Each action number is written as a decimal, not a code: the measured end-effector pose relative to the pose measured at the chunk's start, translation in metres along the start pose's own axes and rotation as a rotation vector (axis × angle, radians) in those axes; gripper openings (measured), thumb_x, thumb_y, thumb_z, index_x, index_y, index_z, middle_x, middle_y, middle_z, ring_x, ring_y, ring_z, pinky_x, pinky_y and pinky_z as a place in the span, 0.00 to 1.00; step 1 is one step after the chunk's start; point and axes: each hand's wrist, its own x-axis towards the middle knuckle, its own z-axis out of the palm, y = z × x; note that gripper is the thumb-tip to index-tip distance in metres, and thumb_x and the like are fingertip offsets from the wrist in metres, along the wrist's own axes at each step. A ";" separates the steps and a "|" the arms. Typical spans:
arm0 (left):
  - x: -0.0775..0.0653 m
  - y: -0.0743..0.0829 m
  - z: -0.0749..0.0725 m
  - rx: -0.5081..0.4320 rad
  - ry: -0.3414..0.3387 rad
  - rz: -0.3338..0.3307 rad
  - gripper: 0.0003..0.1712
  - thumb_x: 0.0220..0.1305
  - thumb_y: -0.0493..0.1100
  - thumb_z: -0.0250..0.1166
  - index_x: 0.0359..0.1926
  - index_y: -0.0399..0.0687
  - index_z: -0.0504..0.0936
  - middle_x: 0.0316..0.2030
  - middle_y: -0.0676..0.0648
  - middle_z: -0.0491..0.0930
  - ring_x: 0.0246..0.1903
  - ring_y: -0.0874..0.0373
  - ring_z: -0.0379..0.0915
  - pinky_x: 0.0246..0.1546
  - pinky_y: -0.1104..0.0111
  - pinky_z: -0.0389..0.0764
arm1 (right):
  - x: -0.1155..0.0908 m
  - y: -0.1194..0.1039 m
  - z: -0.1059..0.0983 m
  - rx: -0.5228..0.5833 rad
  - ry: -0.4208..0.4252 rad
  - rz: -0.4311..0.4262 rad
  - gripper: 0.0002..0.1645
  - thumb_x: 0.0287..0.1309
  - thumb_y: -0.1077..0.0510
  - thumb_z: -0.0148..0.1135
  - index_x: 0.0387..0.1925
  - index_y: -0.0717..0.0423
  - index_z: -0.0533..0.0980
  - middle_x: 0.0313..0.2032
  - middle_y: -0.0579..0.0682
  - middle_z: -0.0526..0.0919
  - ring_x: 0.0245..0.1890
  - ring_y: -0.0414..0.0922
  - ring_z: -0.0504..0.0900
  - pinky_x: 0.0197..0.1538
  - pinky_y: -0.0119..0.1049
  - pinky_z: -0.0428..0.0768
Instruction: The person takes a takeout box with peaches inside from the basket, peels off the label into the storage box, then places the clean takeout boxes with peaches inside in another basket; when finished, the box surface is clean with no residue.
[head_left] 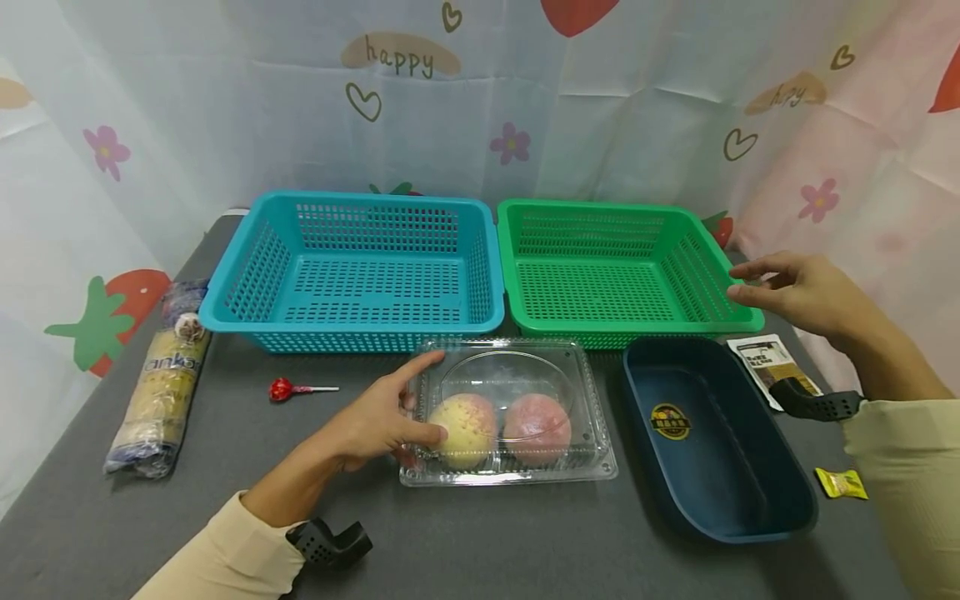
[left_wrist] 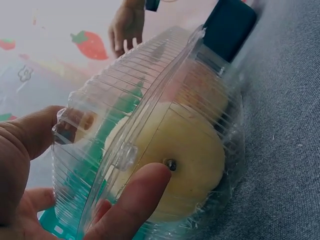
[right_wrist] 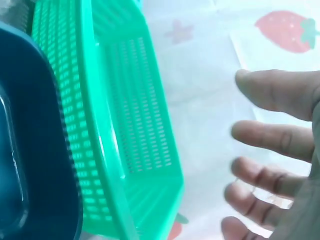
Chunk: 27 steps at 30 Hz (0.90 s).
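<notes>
My left hand [head_left: 378,417] grips the left end of a clear plastic clamshell box [head_left: 510,478], thumb at the front and fingers round the side. Inside lie a yellow round fruit [head_left: 463,431] and a pink round fruit [head_left: 537,429]. In the left wrist view the yellow fruit [left_wrist: 195,155] shows a small dark spot at its end, close by my thumb [left_wrist: 142,192]. My right hand [head_left: 806,300] hovers by the right end of the green basket [head_left: 630,329], its fingers apart and holding nothing. The right wrist view shows these fingers [right_wrist: 272,137] away from the basket.
A blue basket [head_left: 352,327] stands beside the green one at the back. The dark blue tub [head_left: 720,467] sits right of the box, near a flat packet [head_left: 772,362] and a yellow wrapped candy [head_left: 842,483]. On the left lie a lollipop [head_left: 281,389] and a long bagged pack [head_left: 153,400].
</notes>
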 end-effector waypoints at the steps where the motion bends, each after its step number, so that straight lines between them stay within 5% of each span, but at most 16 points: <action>1: 0.000 0.000 0.000 -0.005 0.001 0.000 0.56 0.50 0.28 0.72 0.75 0.56 0.53 0.35 0.36 0.59 0.26 0.48 0.72 0.21 0.50 0.82 | 0.003 0.001 0.000 0.000 0.008 0.000 0.33 0.65 0.46 0.60 0.61 0.65 0.71 0.58 0.67 0.67 0.52 0.64 0.69 0.44 0.53 0.75; 9: -0.001 0.000 0.001 -0.012 -0.005 0.005 0.56 0.50 0.28 0.72 0.75 0.56 0.53 0.33 0.38 0.58 0.24 0.50 0.70 0.20 0.49 0.82 | 0.017 0.024 0.012 -0.016 0.005 -0.007 0.40 0.63 0.46 0.61 0.67 0.67 0.63 0.65 0.73 0.50 0.58 0.74 0.60 0.49 0.68 0.68; 19: -0.002 -0.004 -0.002 0.016 0.032 0.024 0.53 0.49 0.30 0.74 0.73 0.55 0.58 0.36 0.38 0.56 0.25 0.51 0.66 0.17 0.52 0.81 | 0.021 0.053 0.026 -0.066 -0.062 0.001 0.43 0.62 0.43 0.61 0.66 0.70 0.62 0.69 0.75 0.44 0.60 0.78 0.55 0.53 0.73 0.60; 27: 0.000 -0.006 -0.003 -0.004 0.038 0.018 0.40 0.48 0.30 0.75 0.61 0.47 0.65 0.36 0.39 0.55 0.23 0.50 0.67 0.15 0.54 0.80 | 0.021 0.071 0.036 -0.099 -0.094 -0.031 0.42 0.63 0.46 0.61 0.64 0.75 0.62 0.67 0.78 0.45 0.65 0.77 0.44 0.56 0.75 0.53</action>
